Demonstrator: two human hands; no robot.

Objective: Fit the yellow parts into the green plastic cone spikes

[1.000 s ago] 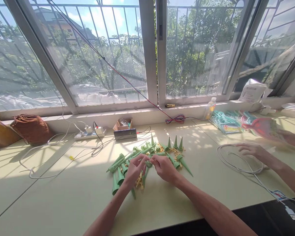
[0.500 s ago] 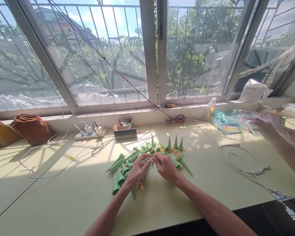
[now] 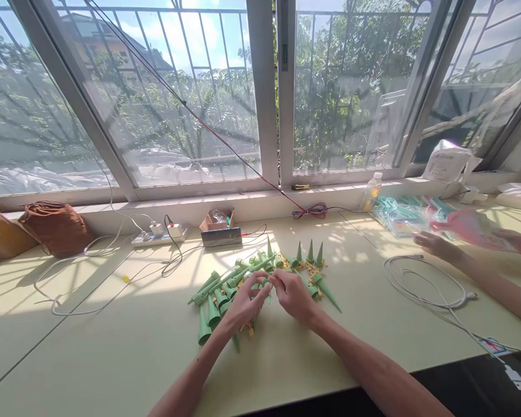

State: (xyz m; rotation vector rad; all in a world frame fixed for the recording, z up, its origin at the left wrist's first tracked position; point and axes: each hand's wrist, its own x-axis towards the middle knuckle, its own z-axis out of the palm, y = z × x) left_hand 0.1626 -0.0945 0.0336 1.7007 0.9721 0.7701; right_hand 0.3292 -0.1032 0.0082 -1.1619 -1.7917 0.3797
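Observation:
Over a pile of green plastic cone-shaped spikes (image 3: 204, 331), my left hand (image 3: 244, 301) curls its thumb and fingers around a small green plastic piece (image 3: 267, 284), mostly hidden by the fingers. My right hand (image 3: 294, 294) is closed in a pinch, its fingertips touching the left ones at that piece. Whether the right fingers grip the same piece is hard to make out. Small yellow plastic parts (image 3: 250, 331) lie among the spikes. Several spikes (image 3: 320, 255) stand upright behind my right hand, and one long spike (image 3: 329, 294) lies to its right.
At the right, another person's hand (image 3: 438, 246) is beside clear packets and a pink bag (image 3: 473, 226). A coiled white cable (image 3: 417, 298) lies nearer. Behind the pile are a phone (image 3: 221, 237), a small cardboard box (image 3: 217, 219) and a power strip (image 3: 160, 236).
My hands stay almost in place, with the left fingers shifting slightly around the green piece. The other person's hands have moved nearer, with a pink bag now spread between them.

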